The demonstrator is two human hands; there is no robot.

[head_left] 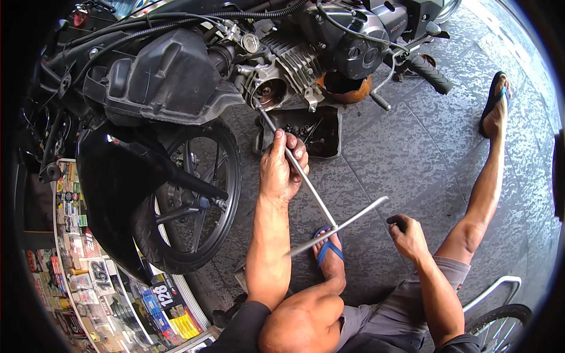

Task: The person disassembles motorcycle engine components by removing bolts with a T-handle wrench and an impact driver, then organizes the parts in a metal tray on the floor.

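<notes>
My left hand (pixel 283 166) is wrapped round the shaft of a long T-handle wrench (pixel 312 193). The wrench's far end reaches into the round opening in the motorcycle engine's cylinder head (pixel 268 92). Its crossbar (pixel 357 215) lies nearest to me, slightly smeared by motion at the left end. Close to the crossbar's right end, but apart from it, is my right hand (pixel 408 236), its fingers curled in and nothing visible in them. Under the engine opening a black tray (pixel 334 138) holds several small metal parts.
The motorcycle's wheel (pixel 234 194) and black fender (pixel 109 194) stand at the left, beside a glass display case (pixel 126 294) of packaged goods. An orange-brown bowl (pixel 347 89) sits under the engine. A kick lever (pixel 382 101) juts out. A bicycle wheel (pixel 500 323) is at lower right.
</notes>
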